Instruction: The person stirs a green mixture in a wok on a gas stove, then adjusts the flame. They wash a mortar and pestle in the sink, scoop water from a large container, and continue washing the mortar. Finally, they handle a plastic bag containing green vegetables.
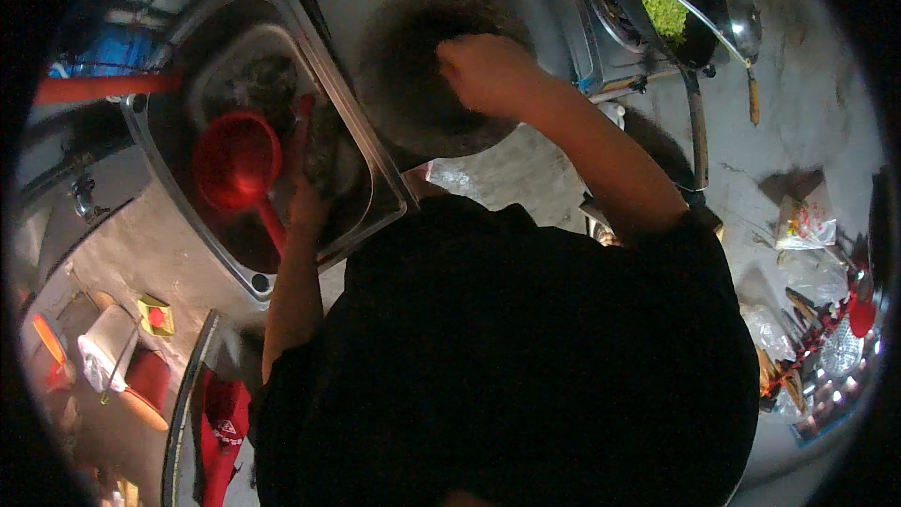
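Note:
My right hand [489, 75] is over a large dark round pan [405, 109], its fingers curled in near the pan's middle. Whether anything is inside those fingers does not show. To the left, my left hand [307, 203] reaches down into a metal sink [345, 95]. A red stick-like handle [303, 123] runs up from that hand, but shadow hides the grip. Beside it in the sink lies a red plastic dipper [238, 160], its handle passing close to my left wrist.
A dark wok [693, 28] with chopped green food [665, 3] and a wooden-handled metal ladle [711, 28] stands at upper right. A tap [84, 197] is left of the sink. Kitchen utensils [841, 348] and plastic bags [767, 331] lie at far right.

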The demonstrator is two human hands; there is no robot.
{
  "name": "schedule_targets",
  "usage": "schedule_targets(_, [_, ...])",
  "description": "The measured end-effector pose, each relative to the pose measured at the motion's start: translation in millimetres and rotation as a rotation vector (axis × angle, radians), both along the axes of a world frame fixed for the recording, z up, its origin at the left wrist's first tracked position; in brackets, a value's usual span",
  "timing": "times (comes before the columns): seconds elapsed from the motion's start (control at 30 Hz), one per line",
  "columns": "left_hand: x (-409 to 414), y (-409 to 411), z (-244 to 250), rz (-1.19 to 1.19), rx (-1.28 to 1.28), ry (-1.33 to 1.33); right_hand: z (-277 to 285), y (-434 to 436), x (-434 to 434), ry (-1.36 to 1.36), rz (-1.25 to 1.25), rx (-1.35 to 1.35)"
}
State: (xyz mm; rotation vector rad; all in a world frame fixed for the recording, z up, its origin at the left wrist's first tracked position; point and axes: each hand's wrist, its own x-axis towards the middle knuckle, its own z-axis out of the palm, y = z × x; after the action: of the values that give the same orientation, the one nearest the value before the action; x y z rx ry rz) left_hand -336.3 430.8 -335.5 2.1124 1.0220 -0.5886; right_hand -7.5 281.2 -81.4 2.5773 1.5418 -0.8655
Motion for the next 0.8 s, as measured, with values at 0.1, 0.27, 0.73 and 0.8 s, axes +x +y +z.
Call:
schedule_targets(0.1, [13.7, -2.7, 10.7, 0.039, -0.016, 0.090, -4.5, -17.9, -7.7, -0.025, 0.037, 0.128])
schedule_targets(0.27, [9.0, 1.8, -6.4, 0.027, 0.076, 0.131, -0.7, -27.4, -8.1, -0.057, -0.010, 0.558])
schedule_targets(0.73, [111.2, -74.5, 138.5, 0.107, -0.055, -0.740, -52.8, -87.3, -12.4, 0.651, -1.043, 1.143])
schedule_targets(0.8, [134.4, -90.9, 158.8, 0.186, -0.161, -0.791, -57.0, -75.9, -19.6, 0.779, -1.103, 1.171])
